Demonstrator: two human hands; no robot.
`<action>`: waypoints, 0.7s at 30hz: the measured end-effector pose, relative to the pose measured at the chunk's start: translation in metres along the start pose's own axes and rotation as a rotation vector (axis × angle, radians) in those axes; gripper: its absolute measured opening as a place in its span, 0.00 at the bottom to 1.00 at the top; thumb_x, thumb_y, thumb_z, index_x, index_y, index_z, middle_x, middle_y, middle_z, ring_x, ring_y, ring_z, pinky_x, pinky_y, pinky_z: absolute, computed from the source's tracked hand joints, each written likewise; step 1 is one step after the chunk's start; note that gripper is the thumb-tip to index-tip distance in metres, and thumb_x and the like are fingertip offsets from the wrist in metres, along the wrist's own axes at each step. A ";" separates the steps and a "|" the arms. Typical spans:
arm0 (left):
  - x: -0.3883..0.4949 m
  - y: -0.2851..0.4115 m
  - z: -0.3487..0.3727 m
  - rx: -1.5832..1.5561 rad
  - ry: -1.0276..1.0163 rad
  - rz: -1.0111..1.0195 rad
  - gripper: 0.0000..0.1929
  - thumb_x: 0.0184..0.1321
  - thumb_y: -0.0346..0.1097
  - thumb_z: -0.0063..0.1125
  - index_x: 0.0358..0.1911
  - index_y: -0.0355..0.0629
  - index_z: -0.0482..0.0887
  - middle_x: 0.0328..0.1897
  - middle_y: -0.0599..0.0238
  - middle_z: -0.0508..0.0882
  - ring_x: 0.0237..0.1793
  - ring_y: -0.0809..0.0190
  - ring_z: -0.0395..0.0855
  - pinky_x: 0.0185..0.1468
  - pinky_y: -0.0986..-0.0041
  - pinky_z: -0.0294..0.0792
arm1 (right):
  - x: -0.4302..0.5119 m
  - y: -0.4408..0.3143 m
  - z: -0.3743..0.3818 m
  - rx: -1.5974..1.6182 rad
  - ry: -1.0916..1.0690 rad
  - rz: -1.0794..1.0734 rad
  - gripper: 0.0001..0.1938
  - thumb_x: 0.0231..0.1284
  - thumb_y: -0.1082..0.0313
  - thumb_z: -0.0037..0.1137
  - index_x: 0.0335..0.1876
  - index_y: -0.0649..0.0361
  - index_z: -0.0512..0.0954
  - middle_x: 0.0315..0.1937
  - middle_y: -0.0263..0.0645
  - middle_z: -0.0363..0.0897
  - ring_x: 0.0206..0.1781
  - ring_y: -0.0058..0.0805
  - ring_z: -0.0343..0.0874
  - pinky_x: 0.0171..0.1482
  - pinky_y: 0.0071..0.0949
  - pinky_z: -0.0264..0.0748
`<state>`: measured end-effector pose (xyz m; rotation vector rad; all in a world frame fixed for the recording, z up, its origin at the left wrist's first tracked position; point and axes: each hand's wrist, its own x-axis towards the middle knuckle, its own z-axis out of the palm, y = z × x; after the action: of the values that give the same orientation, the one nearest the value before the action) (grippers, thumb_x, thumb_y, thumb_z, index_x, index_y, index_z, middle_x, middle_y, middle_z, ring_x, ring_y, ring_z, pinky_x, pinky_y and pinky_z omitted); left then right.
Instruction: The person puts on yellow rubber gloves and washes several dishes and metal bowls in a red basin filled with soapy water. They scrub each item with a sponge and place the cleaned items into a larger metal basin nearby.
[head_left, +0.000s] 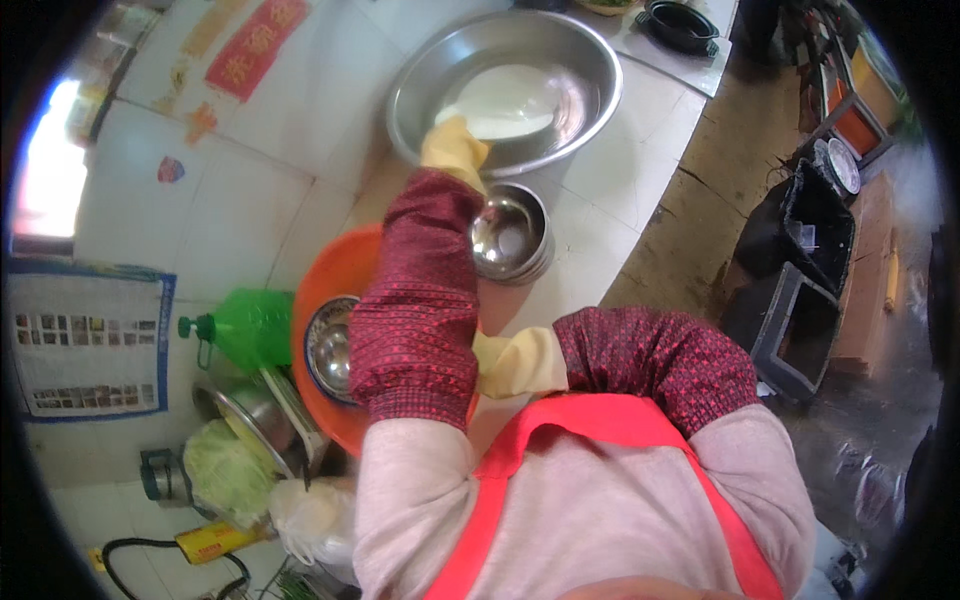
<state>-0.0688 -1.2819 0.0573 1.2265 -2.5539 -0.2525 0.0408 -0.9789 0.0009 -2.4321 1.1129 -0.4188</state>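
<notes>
My left hand, in a yellow rubber glove, reaches over the near rim of a large stainless steel basin. It grips the edge of a white oval dish inside the basin; the dish looks blurred. My right hand, gloved likewise, is at the right side of an orange plastic tub. My left forearm covers its fingers, so what they hold is hidden. In the tub sits a metal bowl with a dark patterned rim, partly behind my left sleeve. Stacked steel bowls stand between basin and tub.
Left of the tub are a green plastic jug, a tilted metal bowl and a cabbage. A black pot stands at the far end of the white tiled counter. Black bins stand on the floor at right.
</notes>
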 end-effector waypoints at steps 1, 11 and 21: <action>-0.011 -0.003 -0.009 0.101 0.090 0.052 0.22 0.65 0.45 0.79 0.58 0.41 0.94 0.64 0.45 0.92 0.65 0.44 0.91 0.69 0.60 0.81 | 0.004 0.001 -0.002 -0.002 -0.011 0.001 0.12 0.62 0.60 0.68 0.49 0.46 0.93 0.41 0.42 0.94 0.42 0.46 0.93 0.41 0.47 0.88; -0.293 -0.062 -0.222 -0.946 -0.128 -0.456 0.20 0.83 0.48 0.59 0.52 0.33 0.89 0.44 0.50 0.94 0.41 0.57 0.94 0.50 0.68 0.86 | 0.009 -0.020 -0.043 -0.024 0.069 -0.085 0.10 0.62 0.67 0.65 0.46 0.52 0.91 0.44 0.45 0.94 0.51 0.52 0.93 0.49 0.50 0.88; -0.467 -0.090 -0.128 0.134 -0.532 0.016 0.26 0.62 0.43 0.78 0.59 0.36 0.86 0.46 0.41 0.93 0.49 0.34 0.92 0.50 0.53 0.85 | 0.004 -0.014 -0.044 0.090 0.114 -0.060 0.09 0.61 0.67 0.69 0.47 0.52 0.88 0.44 0.44 0.91 0.50 0.52 0.90 0.52 0.51 0.86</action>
<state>0.3172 -0.9760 0.0641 1.3280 -3.0718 -0.4649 0.0332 -0.9853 0.0461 -2.3928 1.0457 -0.6201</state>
